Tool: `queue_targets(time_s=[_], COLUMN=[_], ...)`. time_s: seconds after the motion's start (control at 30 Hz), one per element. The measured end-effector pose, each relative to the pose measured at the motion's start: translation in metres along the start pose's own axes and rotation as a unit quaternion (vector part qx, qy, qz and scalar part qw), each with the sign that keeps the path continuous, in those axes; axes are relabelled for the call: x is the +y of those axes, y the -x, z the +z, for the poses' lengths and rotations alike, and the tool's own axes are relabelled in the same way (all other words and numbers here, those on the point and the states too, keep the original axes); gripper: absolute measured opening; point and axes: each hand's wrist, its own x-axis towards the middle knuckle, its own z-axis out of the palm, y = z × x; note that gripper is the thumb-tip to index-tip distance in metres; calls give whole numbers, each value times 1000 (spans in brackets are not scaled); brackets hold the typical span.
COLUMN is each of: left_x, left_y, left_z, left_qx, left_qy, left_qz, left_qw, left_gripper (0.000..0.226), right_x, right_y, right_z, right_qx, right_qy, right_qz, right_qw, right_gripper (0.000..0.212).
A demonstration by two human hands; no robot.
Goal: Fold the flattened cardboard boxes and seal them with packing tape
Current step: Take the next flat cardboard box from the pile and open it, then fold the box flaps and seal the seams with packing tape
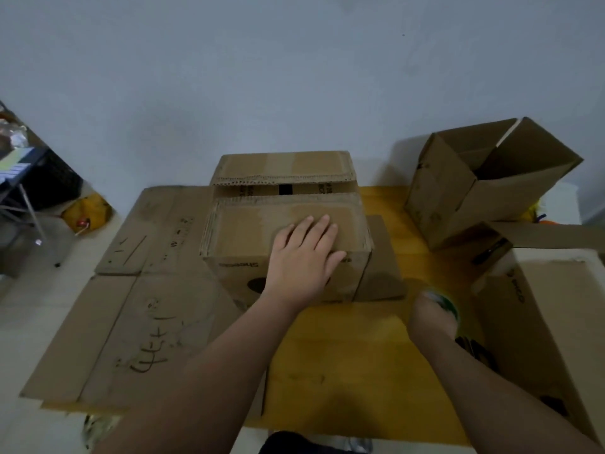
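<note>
A cardboard box [229, 273] stands on a yellow surface [360, 348]. Its near flap [248, 224] is pressed down by the left hand [304, 253], fingers straight, nothing gripped. A packing tape roll [448, 304] is held in the blurred right hand [429, 317], seemingly curled round it. A gap shows before the far flap [284, 167]; the edges are best brought together and held level before tape is laid

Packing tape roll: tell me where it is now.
Head view, right side: the green-and-white packing tape roll sits in the right hand, just right of the brown cardboard box under the left hand.
</note>
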Motion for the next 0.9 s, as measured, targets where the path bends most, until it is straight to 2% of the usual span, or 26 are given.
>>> queue_targets(time_s=[0.03, 0.07, 0.1, 0.17, 0.37, 0.47, 0.57, 0.67, 0.73, 0.8, 0.9], left_x=[2, 5, 7, 9, 5, 0, -13, -22, -19, -15, -12], left_y=[1, 1, -1, -4, -8, -6, -3, -3, -7, -17, -35], left_z=[2, 3, 3, 3, -4, -2, -5, -13, -27, -52, -88], left_qx=[-2, -2, 5, 21, 28, 8, -12, -42, -59, -77, -13], left_qy=[4, 10, 14, 24, 52, 55, 63, 95, 186, 340, 483], left_qz=[-13, -28, -42, -61, -56, -32, 22, 56, 11, -70, -138], left_qw=[1000, 1000, 999, 998, 997, 998, 998, 993, 981, 934, 865], left_gripper=[52, 53, 52, 50, 46, 52, 51, 50, 46, 27, 20], right_x=[-4, -10, -18, -28, -62, -72, -88, -115, -138, -161, -192], right_y=[0, 1, 1, 2, 16, 24, 40, 52, 61, 72, 90], right_z=[-2, -9, -17, -32, -91, -112, -133, -155, -165, -169, -164], right_qx=[12, 26, 37, 61, 72, 114, 135, 58, -45, -126, -179], right_qy=[22, -2, -9, -39, -286, -390, -502, -610, -684, -729, -721], right_qz=[9, -2, -41, -87, -95, -116, -163, -171, -163, -180, -229], right_qw=[1000, 1000, 998, 994, 951, 906, 838, 772, 710, 649, 629], right_gripper=[22, 25, 35, 41, 29, 19, 16, 13, 23, 38, 48])
